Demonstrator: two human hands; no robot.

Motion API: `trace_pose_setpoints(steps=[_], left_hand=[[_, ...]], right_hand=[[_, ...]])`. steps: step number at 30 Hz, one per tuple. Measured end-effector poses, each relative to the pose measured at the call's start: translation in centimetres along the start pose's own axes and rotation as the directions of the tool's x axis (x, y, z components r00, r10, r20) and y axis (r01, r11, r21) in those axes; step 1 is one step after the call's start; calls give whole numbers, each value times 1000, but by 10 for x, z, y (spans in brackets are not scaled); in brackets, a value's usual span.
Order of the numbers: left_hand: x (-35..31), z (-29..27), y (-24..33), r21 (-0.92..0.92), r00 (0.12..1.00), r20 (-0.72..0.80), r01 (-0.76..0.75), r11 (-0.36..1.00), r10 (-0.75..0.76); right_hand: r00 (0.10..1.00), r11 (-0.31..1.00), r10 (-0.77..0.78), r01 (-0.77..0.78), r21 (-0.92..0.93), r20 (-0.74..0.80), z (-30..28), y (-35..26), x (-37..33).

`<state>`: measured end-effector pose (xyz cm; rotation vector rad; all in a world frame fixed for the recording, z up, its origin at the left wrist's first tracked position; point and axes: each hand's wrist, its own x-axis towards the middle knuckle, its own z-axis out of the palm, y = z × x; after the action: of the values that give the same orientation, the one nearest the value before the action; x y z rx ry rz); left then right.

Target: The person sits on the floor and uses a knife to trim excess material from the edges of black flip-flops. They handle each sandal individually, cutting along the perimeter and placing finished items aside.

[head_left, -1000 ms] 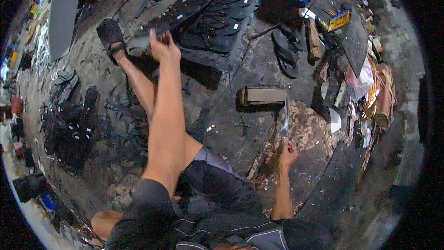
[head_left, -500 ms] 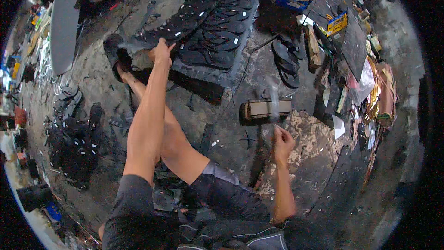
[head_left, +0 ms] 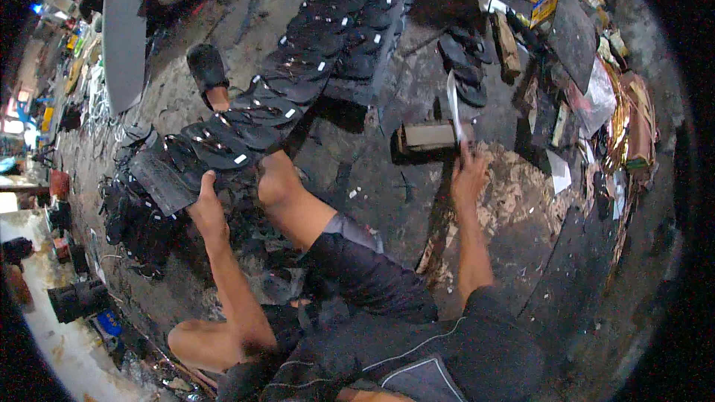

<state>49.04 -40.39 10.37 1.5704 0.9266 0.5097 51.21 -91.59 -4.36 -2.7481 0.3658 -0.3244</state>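
My left hand (head_left: 210, 208) is closed on the near end of a long dark strip (head_left: 160, 182) lined with black flip-flops (head_left: 216, 141). This row slants across my legs toward the far middle, and small white tags dot it. On the right, my right hand (head_left: 469, 173) grips a knife (head_left: 454, 108) with a long pale blade pointing away from me. Its handle is mostly hidden in my fingers. Just left of the blade lies a rectangular block (head_left: 428, 136) with a pale top. Beyond the blade tip rests a separate pair of black flip-flops (head_left: 463, 67).
More black flip-flops (head_left: 357, 52) lie in rows on a dark sheet ahead. A dark heap (head_left: 141, 231) sits at left, below a long grey panel (head_left: 125, 45). Scraps, wood pieces (head_left: 506, 48) and a clear plastic bag (head_left: 593, 100) crowd the right side.
My left hand has come down and left, and the near end of the flip-flop row now lies across my legs. My right hand with the knife has moved slightly farther away.
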Motion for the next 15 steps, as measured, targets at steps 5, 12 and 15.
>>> trace_pose_setpoints(steps=[5, 12, 15], left_hand=[[22, -9, -1, 362, 842, 77, -523, 772, 534], [3, 53, -6, 91, 964, -29, -262, 961, 265], [0, 39, 5, -131, 971, -237, -73, 989, 40]], right_hand=[[904, 981, -101, 22, 193, 415, -21, -36, -102], [996, 998, -46, 50, 40, -80, 21, 21, -22], [972, 924, -181, 117, 364, 147, 14, -11, -111]])
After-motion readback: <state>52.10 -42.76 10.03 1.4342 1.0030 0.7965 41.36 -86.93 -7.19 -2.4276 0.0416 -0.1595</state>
